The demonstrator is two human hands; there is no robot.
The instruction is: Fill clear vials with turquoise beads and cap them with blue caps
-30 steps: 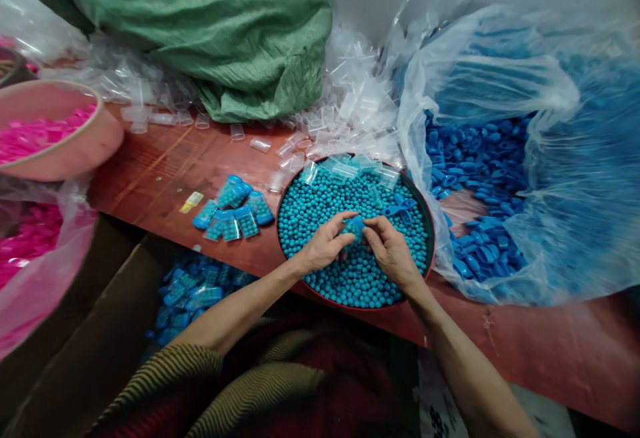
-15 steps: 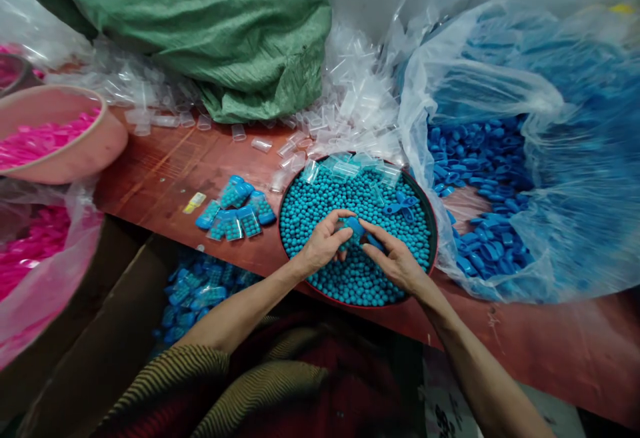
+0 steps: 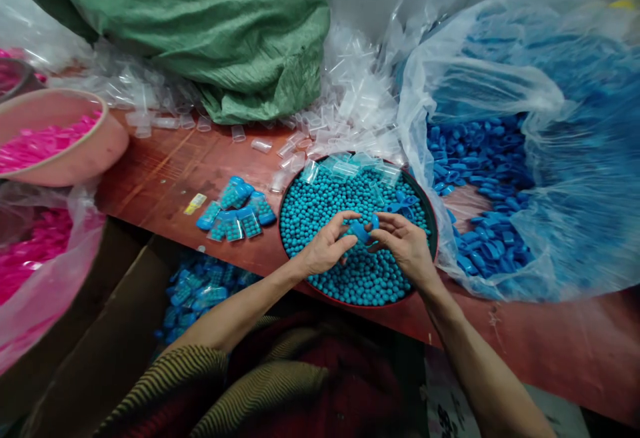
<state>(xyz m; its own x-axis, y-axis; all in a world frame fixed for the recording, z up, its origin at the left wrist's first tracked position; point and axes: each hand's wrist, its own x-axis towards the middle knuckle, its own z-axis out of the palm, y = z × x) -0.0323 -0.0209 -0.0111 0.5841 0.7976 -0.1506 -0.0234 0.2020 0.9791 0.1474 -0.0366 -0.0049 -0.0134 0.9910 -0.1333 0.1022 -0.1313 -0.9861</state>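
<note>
A round, dark red-rimmed tray is full of small turquoise balls, and both my hands are over it. My left hand is closed on a small container with a blue end; fingers cover much of it. Close beside it, my right hand pinches a blue plastic cap between thumb and fingers. Loose blue caps lie on the balls at the right, and clear plastic sleeves lie along the far rim. Left of the tray is a cluster of ball-filled containers with blue caps.
A plastic bag of blue caps lies open on the right. Clear sleeves are heaped behind the tray, beside a green sack. A pink bowl holds pink pieces at left. More filled containers lie below the table edge.
My right hand has turned and drawn slightly right, and the blue cap in it now stands upright beside the container. My left hand stays almost in place.
</note>
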